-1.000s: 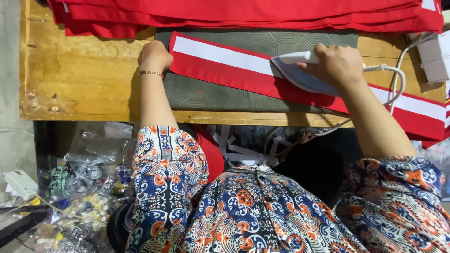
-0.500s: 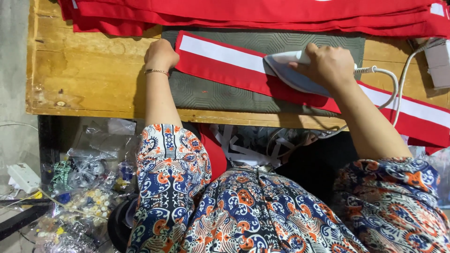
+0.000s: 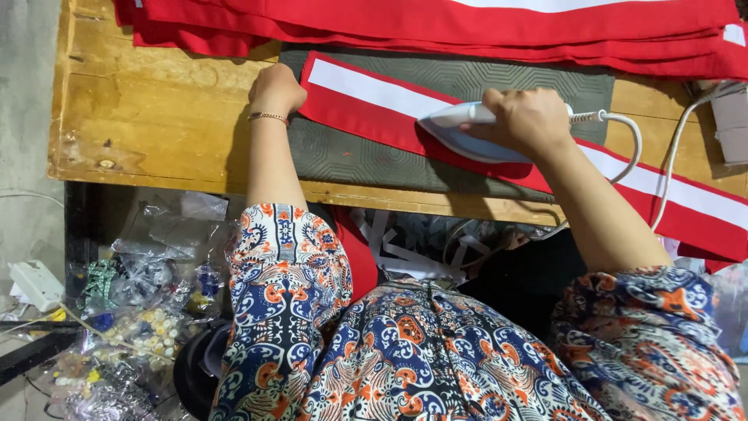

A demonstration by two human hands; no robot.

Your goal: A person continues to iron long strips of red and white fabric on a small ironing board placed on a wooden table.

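On red strip (image 3: 374, 117), iron (image 3: 460, 134) tip points left, right hand (image 3: 526, 121) gripping it, left hand (image 3: 276, 90) fisted on strip end.

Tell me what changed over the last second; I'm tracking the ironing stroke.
The right hand slid the iron a little leftward along the red and white strip, toward the left hand. The left hand stayed pressed on the strip's end, and the red cloth pile lay unmoved on the table.
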